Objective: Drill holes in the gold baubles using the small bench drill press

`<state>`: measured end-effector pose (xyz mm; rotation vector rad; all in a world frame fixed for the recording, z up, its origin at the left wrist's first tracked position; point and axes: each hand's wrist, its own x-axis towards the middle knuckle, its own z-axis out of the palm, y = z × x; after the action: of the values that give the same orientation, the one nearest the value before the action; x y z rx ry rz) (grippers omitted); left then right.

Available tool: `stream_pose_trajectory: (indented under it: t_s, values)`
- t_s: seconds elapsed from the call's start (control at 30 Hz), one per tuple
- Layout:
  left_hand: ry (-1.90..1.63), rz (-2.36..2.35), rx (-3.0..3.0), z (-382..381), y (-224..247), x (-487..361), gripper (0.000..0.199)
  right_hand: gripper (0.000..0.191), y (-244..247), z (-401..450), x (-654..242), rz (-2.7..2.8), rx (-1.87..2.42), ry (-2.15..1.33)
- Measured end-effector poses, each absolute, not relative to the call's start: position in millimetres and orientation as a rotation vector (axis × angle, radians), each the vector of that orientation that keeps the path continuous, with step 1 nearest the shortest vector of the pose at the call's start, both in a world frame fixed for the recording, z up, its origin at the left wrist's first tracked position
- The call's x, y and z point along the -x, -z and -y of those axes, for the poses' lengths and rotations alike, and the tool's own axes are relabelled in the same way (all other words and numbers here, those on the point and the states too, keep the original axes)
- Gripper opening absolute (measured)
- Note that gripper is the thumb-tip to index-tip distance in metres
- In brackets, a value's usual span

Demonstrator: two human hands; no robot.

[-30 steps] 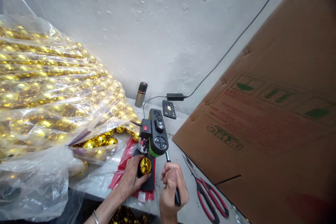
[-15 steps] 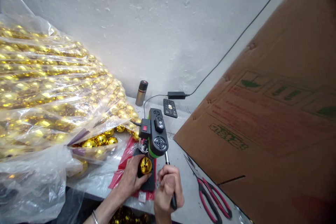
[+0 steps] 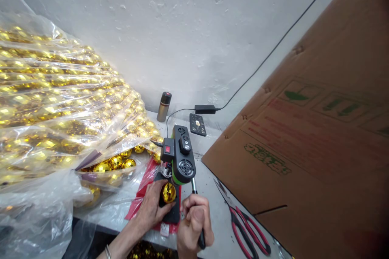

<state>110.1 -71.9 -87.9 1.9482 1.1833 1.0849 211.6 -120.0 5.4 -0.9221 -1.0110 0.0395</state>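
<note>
A shiny gold faceted ball (image 3: 169, 192) is gripped between the thumb and fingers of my left hand (image 3: 151, 205), over the dark base of a small machine. The machine's black head (image 3: 184, 154), with round vents and a green lower edge, stands just beyond the ball. Beside it is a black box with a red switch (image 3: 167, 149). My right hand (image 3: 196, 224) is wrapped round a black-handled lever (image 3: 194, 186) with a metal shaft, which runs toward the machine head. Red plastic (image 3: 142, 190) lies under the machine.
Clear plastic over many gold balls (image 3: 60, 101) fills the left side. A large cardboard box (image 3: 310, 137) leans at the right, with red-handled scissors (image 3: 243, 226) near its lower edge. Behind the machine are a bottle (image 3: 164, 107), a phone-like black item (image 3: 197, 124) and a power adapter (image 3: 205, 109).
The view has shifted very slightly. Both hands keep their holds, and the right hand with the lever sits a touch lower.
</note>
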Motion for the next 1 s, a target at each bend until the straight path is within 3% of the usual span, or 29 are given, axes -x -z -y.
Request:
stream_pose_trajectory:
  t_s: [1.0]
  values:
    - [-1.060,-1.162,-1.822,73.9,89.3,-118.0,0.054,0.047,-7.3,117.3,-209.6,0.934,0.930,-0.039]
